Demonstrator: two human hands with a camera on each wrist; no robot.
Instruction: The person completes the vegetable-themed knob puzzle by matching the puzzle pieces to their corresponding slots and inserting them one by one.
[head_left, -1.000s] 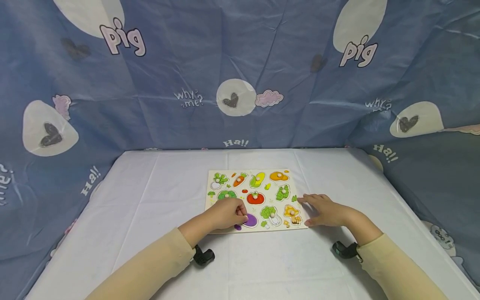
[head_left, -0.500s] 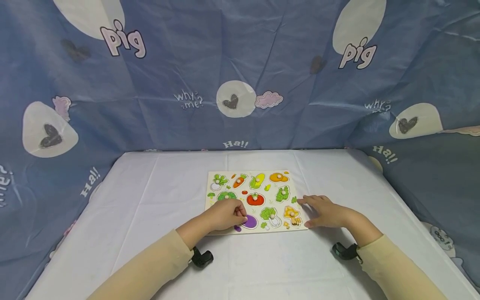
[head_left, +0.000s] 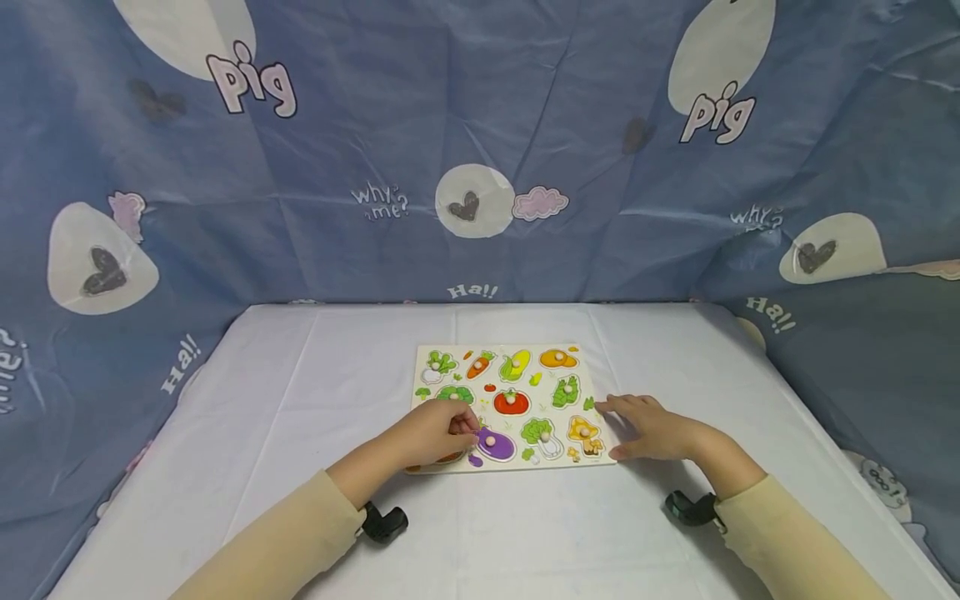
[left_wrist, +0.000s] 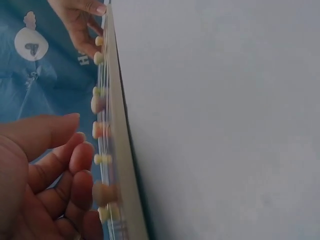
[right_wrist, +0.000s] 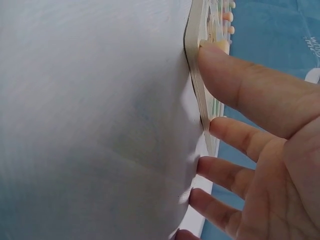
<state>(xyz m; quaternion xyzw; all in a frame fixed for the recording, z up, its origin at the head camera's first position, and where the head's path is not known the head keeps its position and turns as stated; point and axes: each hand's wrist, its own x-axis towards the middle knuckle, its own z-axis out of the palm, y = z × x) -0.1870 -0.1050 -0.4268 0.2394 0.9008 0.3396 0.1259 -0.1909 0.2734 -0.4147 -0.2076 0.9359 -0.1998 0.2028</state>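
A wooden vegetable peg puzzle board point(head_left: 468, 385) lies flat on the table, its knobbed pieces sitting in their places. Over its near left part is my left hand point(head_left: 435, 433), just left of the purple eggplant piece point(head_left: 496, 444), whose knob shows uncovered. In the left wrist view, that hand's fingers point(left_wrist: 81, 157) bend loosely, with a gap to the thumb and nothing between them. My right hand point(head_left: 651, 427) touches the board's right edge with spread fingertips. In the right wrist view, its thumb point(right_wrist: 225, 70) rests against the edge. The left hand partly covers the broccoli piece point(head_left: 455, 392) and an orange-brown piece point(head_left: 450, 458).
A white cloth point(head_left: 337, 375) covers the table around the board. Behind and at both sides hangs a blue printed sheet point(head_left: 337, 250). Each wrist wears a black camera, such as the left one point(head_left: 386, 523).
My left hand has let go of the eggplant piece's knob and moved a little left, uncovering that piece. My right hand has stayed at the board's edge.
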